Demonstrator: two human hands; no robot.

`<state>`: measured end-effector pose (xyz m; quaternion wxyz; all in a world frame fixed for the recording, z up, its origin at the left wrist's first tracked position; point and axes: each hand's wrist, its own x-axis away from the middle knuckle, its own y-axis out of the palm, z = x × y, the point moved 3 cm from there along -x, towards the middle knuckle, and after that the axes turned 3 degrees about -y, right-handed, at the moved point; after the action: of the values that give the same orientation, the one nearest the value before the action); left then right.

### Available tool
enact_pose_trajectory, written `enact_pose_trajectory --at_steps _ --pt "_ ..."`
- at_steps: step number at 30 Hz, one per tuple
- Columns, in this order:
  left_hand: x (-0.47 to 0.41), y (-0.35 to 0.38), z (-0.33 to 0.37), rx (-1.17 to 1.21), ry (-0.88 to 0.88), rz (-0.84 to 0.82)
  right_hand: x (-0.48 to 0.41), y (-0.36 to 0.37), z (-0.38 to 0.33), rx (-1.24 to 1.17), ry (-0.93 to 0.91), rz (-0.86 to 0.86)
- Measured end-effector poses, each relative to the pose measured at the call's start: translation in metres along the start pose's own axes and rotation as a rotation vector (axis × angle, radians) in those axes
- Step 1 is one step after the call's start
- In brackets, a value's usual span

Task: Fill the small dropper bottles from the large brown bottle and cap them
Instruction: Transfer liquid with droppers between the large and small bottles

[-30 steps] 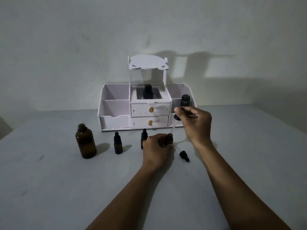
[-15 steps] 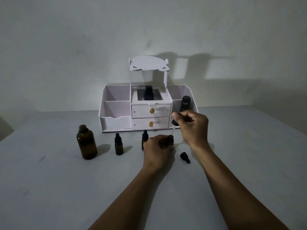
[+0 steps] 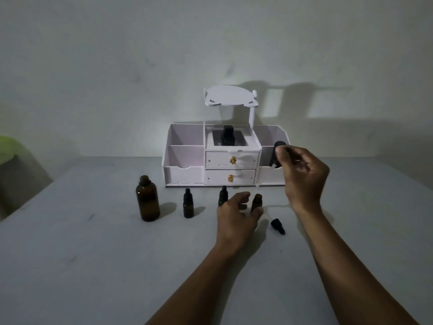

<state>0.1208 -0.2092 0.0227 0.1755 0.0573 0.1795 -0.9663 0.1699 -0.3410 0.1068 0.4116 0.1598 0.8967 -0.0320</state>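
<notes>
The large brown bottle stands capped at the left of the table. To its right stand two small capped dropper bottles, then an uncapped small brown bottle. My left hand is just left of the uncapped bottle with its fingers spread, the thumb by the bottle's base. My right hand is raised above and to the right, pinching a dropper whose dark top and thin glass tube are blurred. A loose black dropper cap lies on the table on its side.
A white desk organizer with two drawers stands at the back against the wall. It holds a black bottle in the centre and a black tube at the right. A green object sits beyond the table's left edge.
My left hand has let go of the uncapped small bottle and spread its fingers. My right hand has lifted the dropper up and to the right, away from the bottle's mouth.
</notes>
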Motion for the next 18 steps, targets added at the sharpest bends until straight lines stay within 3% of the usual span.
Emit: enact_pose_trajectory --at_steps 7,12,15,18 --pt "0.029 -0.095 0.013 0.115 0.224 0.298 0.007 0.044 -0.044 -0.234 0.001 -0.06" --pt "0.024 -0.188 -0.012 0.2 0.206 0.596 0.02 0.1 -0.079 -0.411 0.03 -0.138" --pt "0.012 -0.227 -0.039 0.167 0.153 0.587 0.026 0.13 -0.092 -0.465 0.062 -0.137" --pt "-0.002 -0.242 -0.065 0.17 0.076 0.438 0.037 0.155 -0.096 -0.482 0.099 -0.156"
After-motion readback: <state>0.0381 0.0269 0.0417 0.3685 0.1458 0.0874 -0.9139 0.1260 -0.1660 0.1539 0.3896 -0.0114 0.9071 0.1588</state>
